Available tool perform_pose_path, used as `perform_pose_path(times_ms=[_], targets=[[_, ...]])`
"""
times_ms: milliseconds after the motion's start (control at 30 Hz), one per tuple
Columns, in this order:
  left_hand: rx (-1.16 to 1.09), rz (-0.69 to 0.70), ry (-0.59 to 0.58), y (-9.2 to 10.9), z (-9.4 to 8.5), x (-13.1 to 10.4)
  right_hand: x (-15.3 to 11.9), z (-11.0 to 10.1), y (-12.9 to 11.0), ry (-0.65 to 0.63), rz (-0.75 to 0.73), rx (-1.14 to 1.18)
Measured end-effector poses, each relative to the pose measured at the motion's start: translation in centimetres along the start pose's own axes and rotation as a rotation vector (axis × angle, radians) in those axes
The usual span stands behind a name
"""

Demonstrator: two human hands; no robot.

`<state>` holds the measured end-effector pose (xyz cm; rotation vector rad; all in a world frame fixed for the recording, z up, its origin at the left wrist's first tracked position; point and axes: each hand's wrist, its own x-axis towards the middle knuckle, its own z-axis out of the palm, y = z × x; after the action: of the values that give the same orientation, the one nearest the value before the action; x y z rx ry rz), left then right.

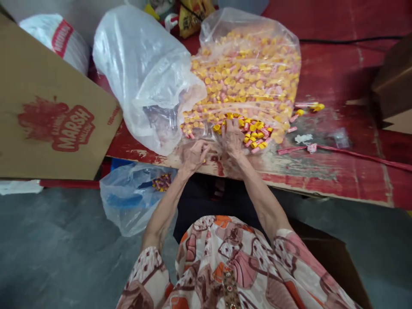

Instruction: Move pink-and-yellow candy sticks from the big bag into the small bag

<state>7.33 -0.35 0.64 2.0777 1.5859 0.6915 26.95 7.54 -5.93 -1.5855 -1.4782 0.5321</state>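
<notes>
A large clear plastic bag [251,105] lies on the red table, full of small pink tubes with yellow caps. At its near opening, my right hand [233,136] reaches onto the loose capped tubes [255,133], fingers stretched forward and their tips partly hidden among the pieces. My left hand [195,155] rests at the table's front edge, left of the right one. Its fingers are curled with thumb and forefinger together, and a speck of yellow shows beneath them; what they hold is too small to name.
A whitish plastic bag [138,73] stands left of the filled one. A printed cardboard box [58,116] is at far left. Below the table edge hangs a clear bag [128,214] with some pieces inside. Pink ribbon [357,155] and stray tubes [292,129] lie to the right.
</notes>
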Motion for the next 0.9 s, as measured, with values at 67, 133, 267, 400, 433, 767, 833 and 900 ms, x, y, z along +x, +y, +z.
perform_pose_path(times_ms=[67,133,267,400,433,767,833,900], targets=[[-0.045,-0.015,-0.014,-0.2,-0.2,-0.4,0.8,-0.3,0.1,-0.01,-0.02,-0.004],[-0.064,-0.043,0.059,-0.7,-1.0,-1.7,0.8,-1.0,-0.3,-0.01,-0.034,0.009],[-0.078,-0.263,0.317,-3.2,-3.4,-8.0,-2.1,-2.3,-1.9,-0.033,-0.081,0.113],[-0.078,-0.624,0.479,-7.8,-5.3,-16.0,-6.1,-1.3,-2.9,-0.167,-0.108,0.183],[-0.06,-0.687,0.467,-8.9,-5.7,-17.6,-6.8,-0.8,-2.8,-0.195,-0.104,0.175],[0.154,-0.448,0.511,-11.3,-9.0,-10.7,-7.9,0.1,-1.8,-0.192,-0.084,0.207],[0.098,-0.386,0.489,-12.1,-8.7,-4.6,-8.2,-0.1,-2.2,-0.181,-0.092,0.202],[0.05,-0.337,0.439,-13.3,-7.8,1.3,-8.3,-0.2,-2.5,-0.183,-0.098,0.198]])
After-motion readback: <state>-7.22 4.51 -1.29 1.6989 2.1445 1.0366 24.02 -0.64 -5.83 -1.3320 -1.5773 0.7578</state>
